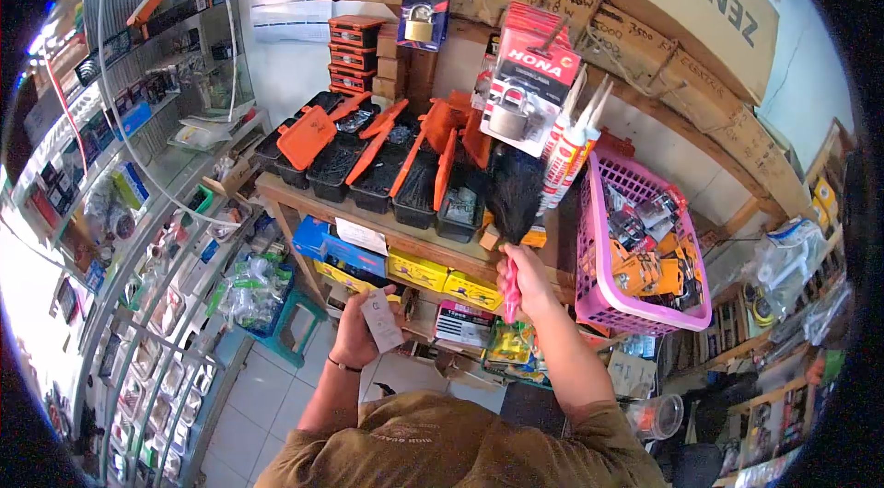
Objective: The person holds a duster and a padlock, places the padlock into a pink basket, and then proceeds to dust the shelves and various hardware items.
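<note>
A: Start close in. How are the two arms set?

B: Both come up from the olive shirt at the bottom of the view. The left hand (pixel 361 327) is raised at chest height, forearm bent upward, a dark band at the wrist. Its fingers are curled around a small white card (pixel 382 322), held upright with its face toward the camera.

A: And the other one?

B: The right hand (pixel 527 278) reaches farther forward and higher, forearm stretched out and angled up to the left. It is closed in a fist around the pink handle (pixel 509 290) of a duster, the handle running down out of the fist. The black bristles (pixel 514 189) fan out straight above the fist.

A: What is around that hand?

B: Just to its right hangs a pink basket (pixel 599 299) filled with packaged goods. Directly above the bristles, sealant tubes (pixel 569 152) lean against a red packaged padlock (pixel 529 83) on a hook. Beyond the fist is the wooden shelf (pixel 368 216), with yellow boxes (pixel 419 272) beneath it, between the two hands.

A: And farther back?

B: On the shelf, up and left of the bristles, stand black compartment boxes (pixel 368 166) with orange lids flipped open. Behind those, against the wall, is a stack of orange-lidded cases (pixel 354 55) and another boxed padlock (pixel 422 18). Far left of the left hand run glass display racks (pixel 157 285).
</note>
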{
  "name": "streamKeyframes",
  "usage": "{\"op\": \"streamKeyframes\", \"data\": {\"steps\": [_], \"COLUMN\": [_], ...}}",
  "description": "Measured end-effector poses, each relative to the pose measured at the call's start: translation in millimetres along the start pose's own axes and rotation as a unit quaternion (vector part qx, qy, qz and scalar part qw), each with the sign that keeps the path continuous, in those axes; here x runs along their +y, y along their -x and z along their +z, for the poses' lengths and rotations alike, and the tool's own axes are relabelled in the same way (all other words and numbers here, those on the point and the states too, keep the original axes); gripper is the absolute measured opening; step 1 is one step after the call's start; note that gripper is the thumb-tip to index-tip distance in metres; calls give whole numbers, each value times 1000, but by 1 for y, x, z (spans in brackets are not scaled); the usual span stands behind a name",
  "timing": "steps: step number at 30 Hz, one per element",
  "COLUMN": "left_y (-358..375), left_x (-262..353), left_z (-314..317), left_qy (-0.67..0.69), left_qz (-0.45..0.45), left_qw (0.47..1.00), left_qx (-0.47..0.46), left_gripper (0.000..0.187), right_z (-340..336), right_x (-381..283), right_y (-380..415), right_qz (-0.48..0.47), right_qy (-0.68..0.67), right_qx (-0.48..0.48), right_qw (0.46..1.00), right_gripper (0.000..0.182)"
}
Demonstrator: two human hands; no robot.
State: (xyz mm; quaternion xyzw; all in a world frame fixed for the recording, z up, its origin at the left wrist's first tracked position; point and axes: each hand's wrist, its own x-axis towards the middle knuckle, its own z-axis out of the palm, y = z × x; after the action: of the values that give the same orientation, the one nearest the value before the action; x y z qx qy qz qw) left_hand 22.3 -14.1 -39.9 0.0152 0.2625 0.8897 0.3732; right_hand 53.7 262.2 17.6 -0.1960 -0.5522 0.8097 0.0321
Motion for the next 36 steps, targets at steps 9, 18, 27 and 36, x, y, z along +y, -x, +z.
{"op": "streamKeyframes", "data": {"steps": [9,18,27,36], "left_y": [17,15,4,-22], "left_x": [-6,-6,3,68], "left_z": [-19,-5,25,124], "left_qy": [11,-140,-343,-415], "left_qz": [36,32,140,544], "left_qw": [998,989,928,725], "left_qx": [-41,-22,31,79], "left_gripper": [47,55,60,65], "right_z": [-4,-1,-19,32], "right_x": [-1,-13,1,-36], "right_y": [-29,-41,-21,67], "right_qz": [-67,-90,-118,-450], "right_qy": [65,159,180,496], "right_qx": [38,126,172,142], "right_qw": [995,975,961,729], "right_gripper": [21,18,44,50]}}
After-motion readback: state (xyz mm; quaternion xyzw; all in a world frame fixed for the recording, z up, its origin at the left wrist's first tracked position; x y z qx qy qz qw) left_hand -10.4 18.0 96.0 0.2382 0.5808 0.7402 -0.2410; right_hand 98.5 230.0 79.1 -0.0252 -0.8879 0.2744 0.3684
